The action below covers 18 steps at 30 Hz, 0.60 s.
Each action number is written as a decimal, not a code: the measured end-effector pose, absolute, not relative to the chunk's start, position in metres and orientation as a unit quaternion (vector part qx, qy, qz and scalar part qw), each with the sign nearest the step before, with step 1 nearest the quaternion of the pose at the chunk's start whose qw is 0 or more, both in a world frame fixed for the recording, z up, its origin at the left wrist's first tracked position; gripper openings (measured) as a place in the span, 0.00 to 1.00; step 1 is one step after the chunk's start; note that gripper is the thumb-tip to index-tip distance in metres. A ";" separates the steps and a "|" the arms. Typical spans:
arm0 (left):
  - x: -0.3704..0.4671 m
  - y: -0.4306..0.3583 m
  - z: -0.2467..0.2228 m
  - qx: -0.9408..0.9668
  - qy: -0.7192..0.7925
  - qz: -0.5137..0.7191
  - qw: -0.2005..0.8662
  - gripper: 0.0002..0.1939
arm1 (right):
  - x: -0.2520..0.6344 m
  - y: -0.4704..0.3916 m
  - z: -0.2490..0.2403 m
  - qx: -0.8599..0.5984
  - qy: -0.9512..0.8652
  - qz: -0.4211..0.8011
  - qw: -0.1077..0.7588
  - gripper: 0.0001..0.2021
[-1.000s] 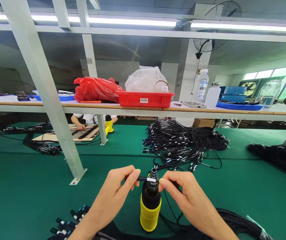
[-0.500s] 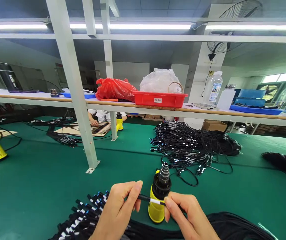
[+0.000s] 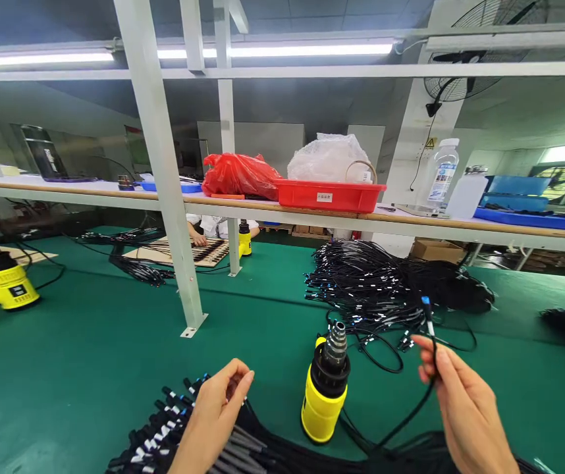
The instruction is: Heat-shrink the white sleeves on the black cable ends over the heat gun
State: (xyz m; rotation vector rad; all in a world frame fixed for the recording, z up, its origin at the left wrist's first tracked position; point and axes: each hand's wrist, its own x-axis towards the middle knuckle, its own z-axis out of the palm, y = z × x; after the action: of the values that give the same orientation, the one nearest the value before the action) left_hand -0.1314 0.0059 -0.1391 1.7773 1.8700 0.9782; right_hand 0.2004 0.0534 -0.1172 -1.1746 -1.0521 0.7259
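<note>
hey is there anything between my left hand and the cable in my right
Yes, in this view the upright yellow heat gun stands between your left hand and the cable in your right hand.

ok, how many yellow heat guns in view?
3. The near one stands between the left hand and right hand; the left one is at the picture's left edge; the far one is beside a shelf post. Others may be hidden.

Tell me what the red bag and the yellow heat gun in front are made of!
The red bag looks like thin, glossy plastic: it's crinkled and shiny. The heat gun seems to have a smooth, hard plastic body, evenly yellow; its nozzle is probably metal, with a grey gleam.
</note>
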 end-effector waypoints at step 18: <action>-0.193 0.070 -0.244 0.775 0.622 -0.015 0.109 0.16 | 0.234 0.075 -0.199 -0.590 -0.589 0.316 0.452 0.26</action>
State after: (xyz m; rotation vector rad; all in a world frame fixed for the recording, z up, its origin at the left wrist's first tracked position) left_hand -0.1928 0.0698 -0.2441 2.2793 1.8298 -0.0441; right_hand 0.2342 0.0748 -0.1990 -1.4577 -1.4563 0.7818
